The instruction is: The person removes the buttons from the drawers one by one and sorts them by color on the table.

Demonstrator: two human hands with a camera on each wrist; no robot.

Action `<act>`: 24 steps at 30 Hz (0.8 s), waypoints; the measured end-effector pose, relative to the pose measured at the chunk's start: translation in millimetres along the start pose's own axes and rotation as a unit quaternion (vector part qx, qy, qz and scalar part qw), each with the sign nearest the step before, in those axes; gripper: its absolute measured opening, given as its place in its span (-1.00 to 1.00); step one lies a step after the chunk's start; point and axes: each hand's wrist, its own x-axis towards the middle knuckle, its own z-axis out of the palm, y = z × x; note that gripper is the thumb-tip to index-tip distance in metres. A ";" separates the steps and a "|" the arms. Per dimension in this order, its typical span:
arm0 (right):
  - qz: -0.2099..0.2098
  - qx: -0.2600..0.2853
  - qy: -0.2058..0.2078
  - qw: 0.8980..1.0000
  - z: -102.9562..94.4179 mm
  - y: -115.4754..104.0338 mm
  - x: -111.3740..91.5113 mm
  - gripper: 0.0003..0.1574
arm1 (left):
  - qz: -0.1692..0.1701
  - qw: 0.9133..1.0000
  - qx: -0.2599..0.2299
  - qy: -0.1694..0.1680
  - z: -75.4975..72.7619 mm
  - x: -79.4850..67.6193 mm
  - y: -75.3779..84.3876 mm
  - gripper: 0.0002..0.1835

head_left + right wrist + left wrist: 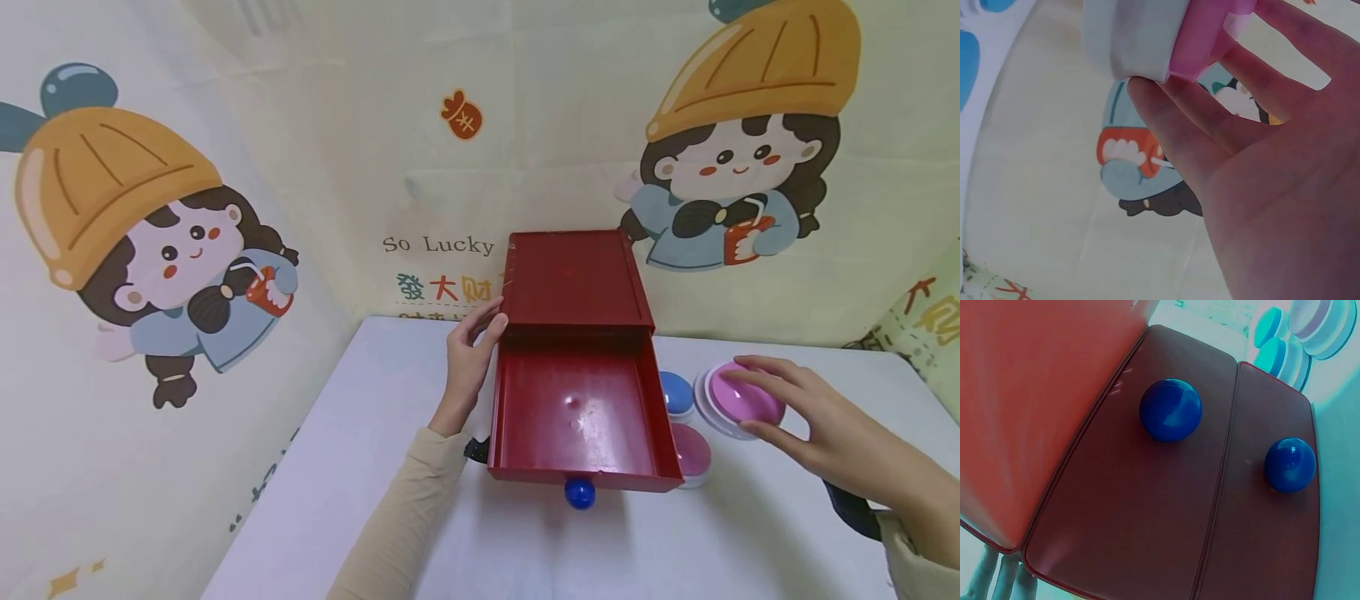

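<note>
A red drawer box [577, 279] stands on the white table, its drawer [577, 408] pulled out toward me with nothing inside. A blue ball knob [580, 493] sits on the drawer's front. My left hand [471, 358] rests against the box's left side, fingertips at its edge; a few of its fingers [1005, 575] show in the left wrist view. To the right of the box, my right hand [813, 408] holds a pink-topped round white piece [750, 398] between thumb and fingers. In the right wrist view, its fingers touch the piece's rim [1141, 40].
A blue-topped round piece [677, 393] and a darker pink one [692, 452] stand close beside the drawer's right wall. The left wrist view shows two blue knobs [1170, 410] on red panels. Cartoon-printed cloth [570, 158] hangs behind the table [360, 375].
</note>
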 end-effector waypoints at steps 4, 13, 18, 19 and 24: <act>-0.001 0.007 0.001 1.000 2.2 3.5 -4.1 0.02 | -0.002 1.000 0.000 -0.002 1.4 -3.2 14.8 -0.60; 0.013 0.034 0.007 0.999 9.9 11.6 -15.8 0.02 | -0.002 1.000 0.004 -0.003 3.4 -7.3 30.6 -0.59; 0.023 0.025 -0.002 0.999 14.0 16.4 -19.2 -0.01 | -0.004 1.000 0.007 -0.004 2.4 -8.2 29.6 -0.60; 0.023 0.022 -0.007 0.999 14.3 18.1 -19.7 -0.02 | -0.004 1.000 0.007 -0.005 2.2 -8.3 29.4 -0.60; 0.023 0.021 -0.006 1.000 19.5 24.9 -23.4 -0.03 | -0.004 1.000 0.007 -0.005 1.8 -8.6 29.4 -0.60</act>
